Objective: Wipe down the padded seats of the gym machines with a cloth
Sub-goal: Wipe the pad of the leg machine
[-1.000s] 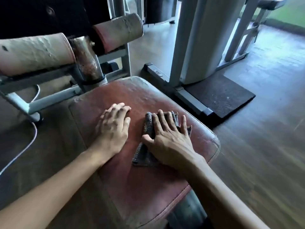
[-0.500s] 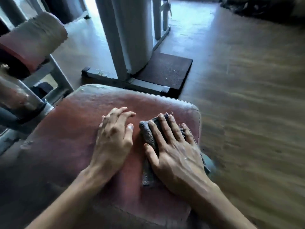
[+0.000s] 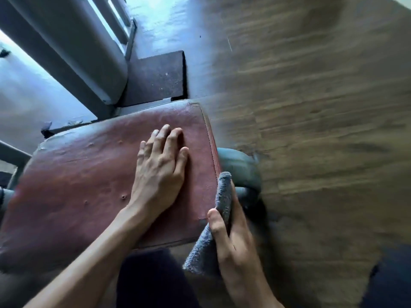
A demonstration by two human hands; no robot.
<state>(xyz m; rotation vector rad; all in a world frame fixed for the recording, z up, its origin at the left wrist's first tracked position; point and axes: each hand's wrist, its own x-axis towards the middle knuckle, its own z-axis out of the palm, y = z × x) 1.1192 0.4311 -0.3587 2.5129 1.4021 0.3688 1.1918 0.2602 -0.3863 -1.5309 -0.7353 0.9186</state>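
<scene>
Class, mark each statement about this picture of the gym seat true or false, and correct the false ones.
1. The left hand lies flat on the red seat. True.
2. The right hand is empty. False: it holds the grey cloth, thumb pressed over it.
3. The grey cloth is spread across the middle of the seat. False: it is at the seat's right edge, with part hanging below the near corner.
4. The floor to the right of the seat looks like wood. True.
</scene>
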